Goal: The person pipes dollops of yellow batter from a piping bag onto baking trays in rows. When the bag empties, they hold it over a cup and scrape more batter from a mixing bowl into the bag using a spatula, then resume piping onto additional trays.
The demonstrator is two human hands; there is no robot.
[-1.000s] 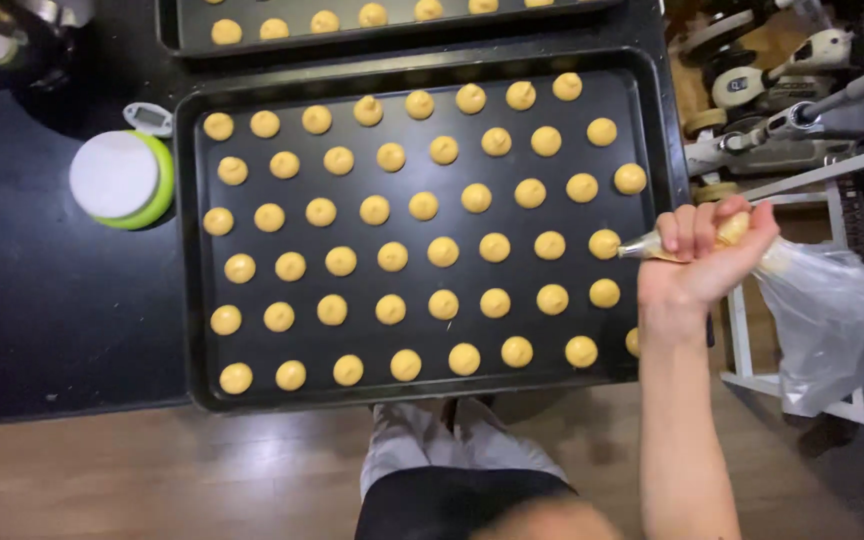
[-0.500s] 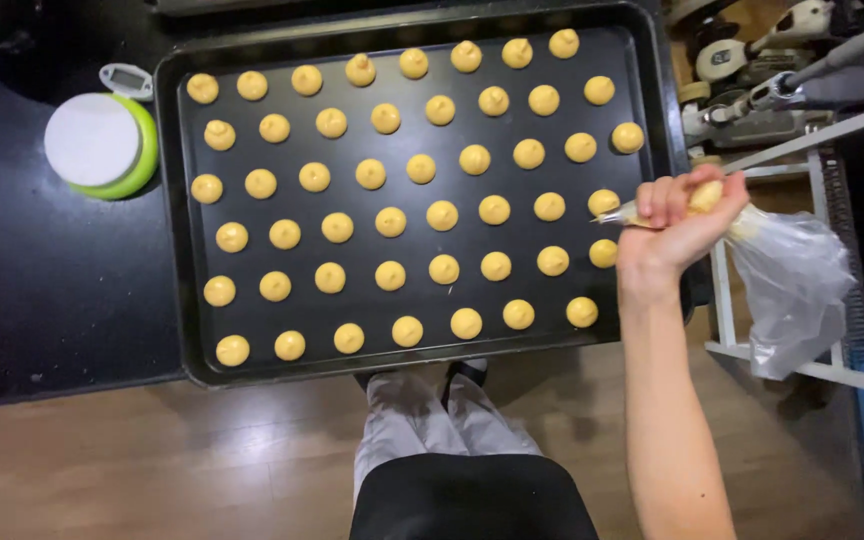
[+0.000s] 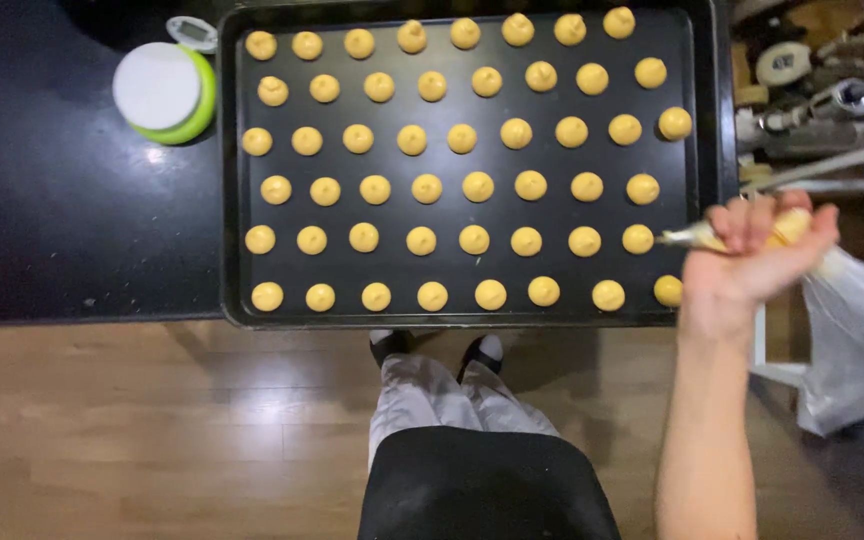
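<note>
- The right hand (image 3: 752, 262) is clenched round a piping bag (image 3: 857, 320) of yellow dough; its nozzle (image 3: 687, 237) points left over the right edge of the tray (image 3: 232, 250). The slack clear plastic of the bag hangs off to the right. The left hand is out of view.
- Since a second ago the hand and nozzle sit at much the same place by the tray's right edge, near the lower right blobs; the view has shifted, so the tray now lies higher in the picture and the second tray above is gone from view.
- The rows of blobs (image 3: 478, 186) look the same in number, so I judge the tray full or nearly so, with the piping here at its end.
- Nearest, below the tray: dark apron, pale trousers and shoes over a wood floor.
- Left of the tray, on the black counter (image 3: 72, 220), stands a round tub (image 3: 164, 92), green with a white lid, and just behind it a small white timer-like device (image 3: 192, 32).
- Far right: a rack (image 3: 822, 120) of blurred tools.
</note>
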